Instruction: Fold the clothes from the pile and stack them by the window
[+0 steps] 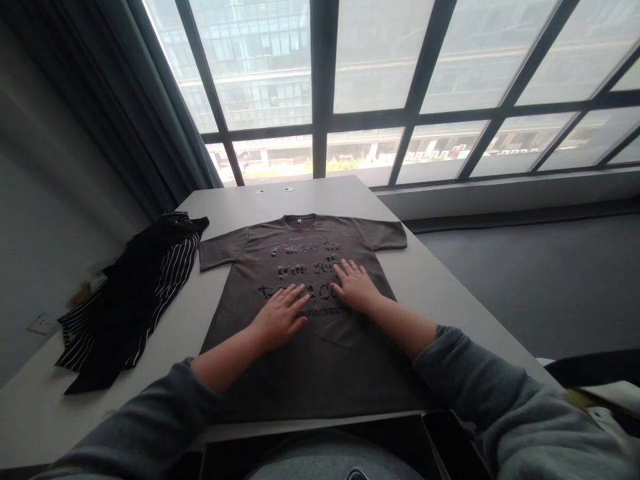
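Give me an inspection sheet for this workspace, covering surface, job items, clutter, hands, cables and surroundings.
Surface: pale table, set against the windows.
Job's things: brown T-shirt spread flat, front up, dark lettering on the chest, both sleeves out, collar toward the windows.
Clutter: black striped garment crumpled at the table's left edge, apart from the T-shirt; two small discs at the far edge.
Hands: left hand and right hand lie flat, palms down, fingers spread, on the T-shirt's lettering; neither grips anything.
Cables: nothing seen.
Surroundings: large windows with dark frames, curtain at left, wall socket low on the left wall, grey floor at right.
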Motion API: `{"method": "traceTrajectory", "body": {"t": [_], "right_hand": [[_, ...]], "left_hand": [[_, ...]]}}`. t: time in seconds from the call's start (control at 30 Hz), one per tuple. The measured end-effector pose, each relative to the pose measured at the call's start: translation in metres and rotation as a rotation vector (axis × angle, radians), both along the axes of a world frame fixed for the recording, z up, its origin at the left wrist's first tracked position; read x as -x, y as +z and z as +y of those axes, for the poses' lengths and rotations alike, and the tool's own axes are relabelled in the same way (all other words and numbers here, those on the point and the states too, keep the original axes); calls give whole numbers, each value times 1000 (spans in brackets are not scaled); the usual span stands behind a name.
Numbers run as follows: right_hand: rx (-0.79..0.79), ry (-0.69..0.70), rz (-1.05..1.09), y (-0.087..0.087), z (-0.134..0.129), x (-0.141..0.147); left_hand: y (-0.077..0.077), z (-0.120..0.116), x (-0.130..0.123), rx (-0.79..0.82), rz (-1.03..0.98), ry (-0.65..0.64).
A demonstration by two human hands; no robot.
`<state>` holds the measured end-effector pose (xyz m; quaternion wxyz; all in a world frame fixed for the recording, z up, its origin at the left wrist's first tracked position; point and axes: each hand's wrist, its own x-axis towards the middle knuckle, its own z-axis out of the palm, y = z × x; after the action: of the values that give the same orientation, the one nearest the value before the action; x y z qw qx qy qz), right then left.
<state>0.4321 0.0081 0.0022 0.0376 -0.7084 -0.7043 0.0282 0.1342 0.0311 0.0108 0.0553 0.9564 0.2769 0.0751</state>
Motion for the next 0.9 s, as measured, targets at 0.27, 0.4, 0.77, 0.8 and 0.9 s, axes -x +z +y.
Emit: {"method": "traceTrajectory", "body": {"t": [0.27, 0.4, 0.77, 0.8, 0.9], "right_hand": [[20, 64, 71, -21, -48, -5], [14, -42, 60, -24, -43, -49], [-69, 29, 44, -21, -7, -66], [-70, 49, 38, -19, 1, -66], [7, 86, 27, -18, 21, -68]], "left_hand": [[-30, 79, 61, 26, 140, 334], [-34, 75, 71, 17, 137, 354], [-18, 55, 86, 70, 251, 368], [-19, 51, 88, 61, 244, 366], [-25, 34, 98, 33, 211, 344]]}}
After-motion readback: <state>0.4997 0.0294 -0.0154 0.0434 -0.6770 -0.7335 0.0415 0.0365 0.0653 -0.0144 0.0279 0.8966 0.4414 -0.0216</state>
